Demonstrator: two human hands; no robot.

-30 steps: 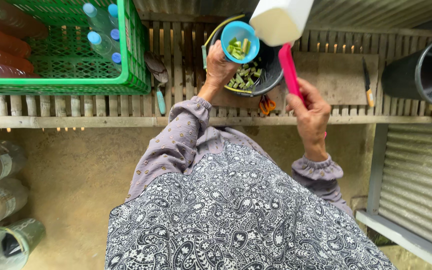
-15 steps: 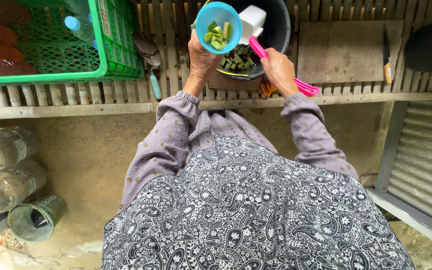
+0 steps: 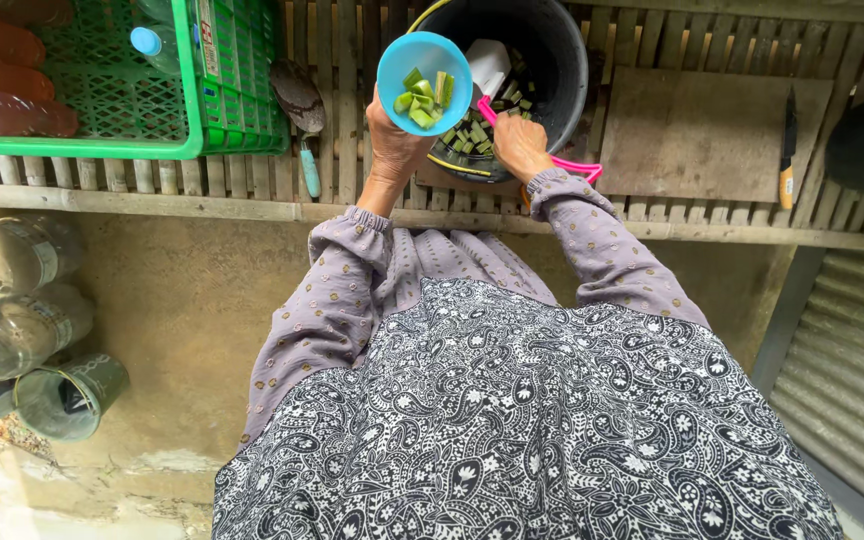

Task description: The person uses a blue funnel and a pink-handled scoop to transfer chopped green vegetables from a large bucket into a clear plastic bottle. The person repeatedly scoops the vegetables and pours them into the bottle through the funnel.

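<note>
Hands [image 3: 457, 145] on blue cup [image 3: 424, 68] and pink-handled scoop [image 3: 512, 110] — handle down-right.

Left hand [image 3: 392, 145]: your arm reaches far, fingers closed in a grip, raised.
Right hand [image 3: 520, 148]: just right, fist closed, lower.

Green crate [image 3: 122, 125] blocks the tabletop [image 3: 252, 200] on the left. Board [image 3: 707, 135] and knife [image 3: 788, 150] lie right of the bucket [image 3: 562, 60]. An open strip runs between crate and bucket.
</note>
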